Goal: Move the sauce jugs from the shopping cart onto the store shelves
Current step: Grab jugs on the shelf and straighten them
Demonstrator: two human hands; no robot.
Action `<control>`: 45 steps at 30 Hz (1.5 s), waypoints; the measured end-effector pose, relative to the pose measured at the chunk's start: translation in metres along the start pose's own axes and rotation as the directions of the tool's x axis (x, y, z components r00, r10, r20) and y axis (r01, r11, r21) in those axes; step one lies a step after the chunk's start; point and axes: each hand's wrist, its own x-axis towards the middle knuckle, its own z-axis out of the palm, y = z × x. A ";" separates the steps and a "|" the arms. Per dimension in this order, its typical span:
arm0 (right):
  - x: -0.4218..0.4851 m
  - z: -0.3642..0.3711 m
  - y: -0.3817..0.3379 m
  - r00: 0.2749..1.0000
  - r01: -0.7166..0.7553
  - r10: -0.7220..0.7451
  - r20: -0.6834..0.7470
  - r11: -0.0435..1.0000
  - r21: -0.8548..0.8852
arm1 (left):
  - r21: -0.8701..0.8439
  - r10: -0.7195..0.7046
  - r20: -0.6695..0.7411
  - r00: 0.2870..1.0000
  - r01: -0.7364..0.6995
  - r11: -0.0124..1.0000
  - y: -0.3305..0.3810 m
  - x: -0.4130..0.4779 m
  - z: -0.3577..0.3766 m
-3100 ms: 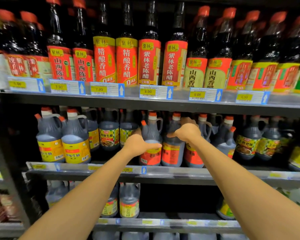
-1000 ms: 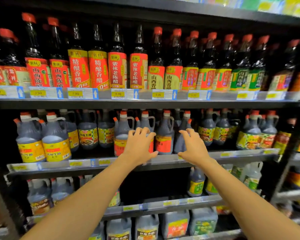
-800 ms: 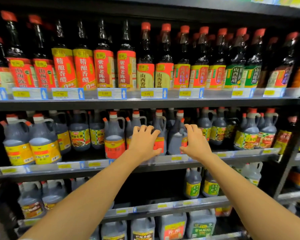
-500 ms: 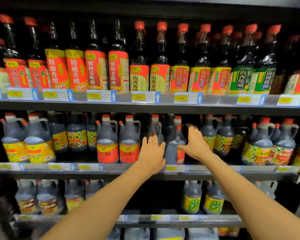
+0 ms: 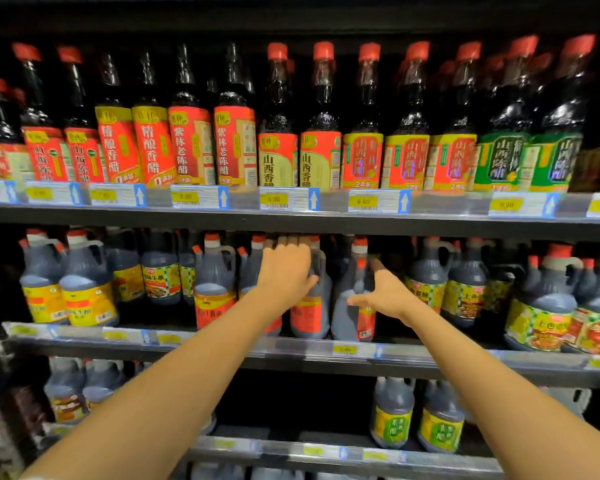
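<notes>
Reaching with both bare arms from the bottom of the frame to the black metal middle shelf (image 5: 430,356) at centre. Laying the left hand (image 5: 286,271) over the shoulder and neck of a dark grey plastic sauce jug with a red label (image 5: 310,317), thumb spread onto its right side, fingertips up in the shadow just under the upper shelf (image 5: 291,221). No telling, through blur and shadow, whether curled round the neck or lying flat. Touching a second dark grey plastic jug with a red spout cap (image 5: 343,322), just right of the first, with the right hand (image 5: 385,294): released, fingers straight, thumb pointing left across the body. Both upright at the shelf's front edge, among more handled jugs (image 5: 87,282) with red, yellow and green labels. Across the upper half of the frame, a row of tall dark glass bottles with red caps (image 5: 323,116) behind white and yellow price tags (image 5: 274,199). At lower right, two jugs with yellow-green labels (image 5: 394,419) on the bottom shelf (image 5: 291,452).
</notes>
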 end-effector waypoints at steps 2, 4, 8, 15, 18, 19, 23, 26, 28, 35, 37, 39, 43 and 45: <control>0.000 -0.003 -0.002 1.000 0.001 -0.001 0.004 1.000 -0.012 | -0.068 0.010 0.026 1.000 -0.008 0.998 -0.002 0.011 0.004; 0.003 -0.003 -0.002 1.000 -0.012 0.012 -0.020 0.999 -0.033 | -0.154 0.034 0.053 0.998 -0.025 0.988 -0.002 0.020 0.011; 0.002 0.005 -0.008 0.994 -0.040 0.016 -0.111 0.976 -0.215 | -0.218 0.039 0.078 0.996 -0.022 0.976 -0.004 0.028 0.020; 0.006 0.005 -0.002 0.992 -0.036 0.036 -0.119 0.999 0.003 | -0.314 0.057 0.082 0.995 -0.029 0.949 -0.007 0.035 0.021; 0.005 0.004 -0.003 0.990 -0.032 0.040 -0.137 0.998 0.059 | -0.267 0.051 0.108 0.993 -0.021 0.963 -0.006 0.039 0.021; 0.005 0.005 -0.004 0.986 -0.022 0.026 -0.164 0.999 0.028 | -0.235 0.044 0.089 0.995 -0.022 0.972 -0.005 0.039 0.022; 0.005 0.013 -0.008 0.980 -0.036 0.033 -0.197 0.999 -0.013 | -0.169 0.047 0.077 0.996 -0.033 0.985 -0.007 0.037 0.025; 0.006 0.008 -0.001 0.993 -0.067 0.075 -0.095 0.994 0.081 | -0.182 0.068 0.138 0.988 -0.043 0.982 -0.011 0.040 0.020; 0.006 0.006 -0.001 0.990 -0.072 0.076 -0.118 0.997 0.032 | -0.196 0.080 0.173 0.982 -0.045 0.979 -0.011 0.044 0.015; 0.007 0.014 -0.008 0.983 -0.090 0.066 -0.173 0.986 -0.140 | -0.225 0.083 0.272 0.959 -0.020 0.974 -0.006 0.047 0.008; 0.011 0.004 -0.003 0.991 -0.085 0.073 -0.116 0.991 -0.104 | -0.229 0.078 0.299 0.951 -0.008 0.973 -0.004 0.050 0.006; 0.009 0.004 -0.001 0.986 -0.093 0.074 -0.148 0.988 -0.125 | -0.235 0.073 0.314 0.947 0.002 0.972 -0.003 0.052 0.005; 0.004 0.025 -0.007 0.952 -0.115 0.043 -0.304 0.968 -0.224 | -0.232 0.075 0.312 0.947 -0.001 0.973 -0.004 0.052 0.006; 0.005 0.029 -0.008 0.946 -0.134 0.053 -0.321 0.963 -0.235 | -0.234 0.080 0.306 0.949 -0.006 0.972 -0.004 0.051 0.006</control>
